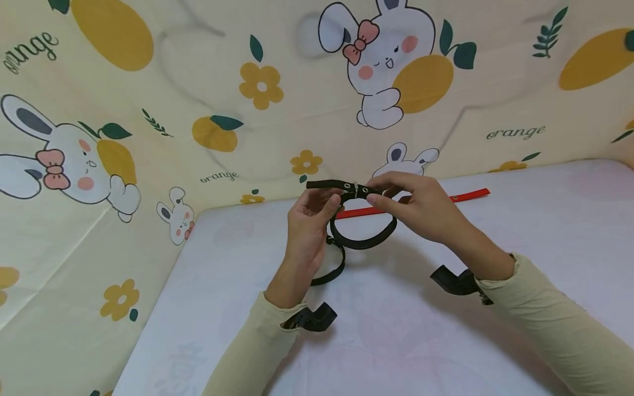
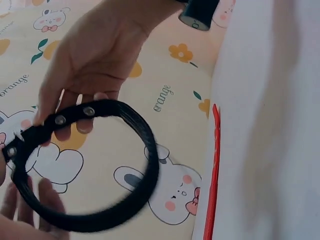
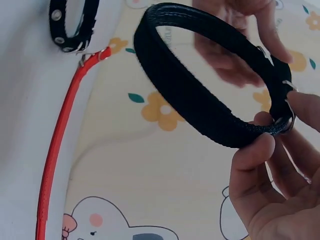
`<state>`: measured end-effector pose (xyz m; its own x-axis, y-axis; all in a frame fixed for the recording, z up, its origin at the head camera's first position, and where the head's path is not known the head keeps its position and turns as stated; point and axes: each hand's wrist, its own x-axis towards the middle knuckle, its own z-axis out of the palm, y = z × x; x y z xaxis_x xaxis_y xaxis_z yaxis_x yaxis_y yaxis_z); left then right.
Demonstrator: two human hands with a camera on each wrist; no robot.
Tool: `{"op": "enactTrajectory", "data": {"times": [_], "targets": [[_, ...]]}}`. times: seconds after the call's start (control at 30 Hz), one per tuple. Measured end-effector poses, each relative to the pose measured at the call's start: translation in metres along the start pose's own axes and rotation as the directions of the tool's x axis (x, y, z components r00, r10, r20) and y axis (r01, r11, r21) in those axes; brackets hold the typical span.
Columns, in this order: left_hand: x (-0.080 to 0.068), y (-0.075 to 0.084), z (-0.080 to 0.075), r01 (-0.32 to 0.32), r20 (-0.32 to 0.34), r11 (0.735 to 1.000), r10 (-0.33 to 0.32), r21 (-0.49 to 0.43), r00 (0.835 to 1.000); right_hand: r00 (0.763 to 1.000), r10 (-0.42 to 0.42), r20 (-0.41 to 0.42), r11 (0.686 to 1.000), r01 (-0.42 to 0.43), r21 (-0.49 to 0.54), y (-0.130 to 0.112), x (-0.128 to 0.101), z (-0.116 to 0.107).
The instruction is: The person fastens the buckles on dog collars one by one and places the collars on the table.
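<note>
both hands pinch the black collar (image 1: 364, 234) above the table's far middle: left hand (image 1: 308, 220) by the buckle, right hand (image 1: 421, 212) on the strap end. it looks light, limp webbing; best gripped beside the buckle.

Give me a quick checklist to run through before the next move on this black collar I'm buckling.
1. Both hands hold the black collar: ok, left hand and right hand each pinch it near the buckle.
2. Collar forms a loop: ok.
3. Strap end through the buckle: cannot tell, fingers cover it.
4. Collar lifted off the table: ok.
5. Red strap apart from the collar: ok, lying flat behind.
6. Second black collar out of the way: ok.
</note>
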<state>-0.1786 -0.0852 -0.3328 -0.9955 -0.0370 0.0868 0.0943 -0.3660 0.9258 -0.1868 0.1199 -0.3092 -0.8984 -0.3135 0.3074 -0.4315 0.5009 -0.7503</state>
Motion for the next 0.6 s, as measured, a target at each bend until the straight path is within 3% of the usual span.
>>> {"op": "enactTrajectory", "data": {"times": [0.23, 0.43, 0.6], "targets": [[-0.0020, 0.0002, -0.0018, -0.098, 0.069, 0.969, 0.084, 0.227, 0.994, 0.996, 0.088, -0.010, 0.994, -0.087, 0.059, -0.0028, -0.0013, -0.0030], [-0.0045, 0.0005, -0.0008, -0.211, 0.097, 0.940, 0.192, 0.268, 0.977, 0.997, 0.081, -0.016, 0.995, -0.080, 0.065, -0.0042, -0.0015, -0.0023], [-0.0051, 0.0006, -0.0005, -0.246, 0.108, 0.934, 0.225, 0.258, 0.968, 0.997, 0.074, -0.020, 0.996, -0.072, 0.058, -0.0058, -0.0019, -0.0019]]}}
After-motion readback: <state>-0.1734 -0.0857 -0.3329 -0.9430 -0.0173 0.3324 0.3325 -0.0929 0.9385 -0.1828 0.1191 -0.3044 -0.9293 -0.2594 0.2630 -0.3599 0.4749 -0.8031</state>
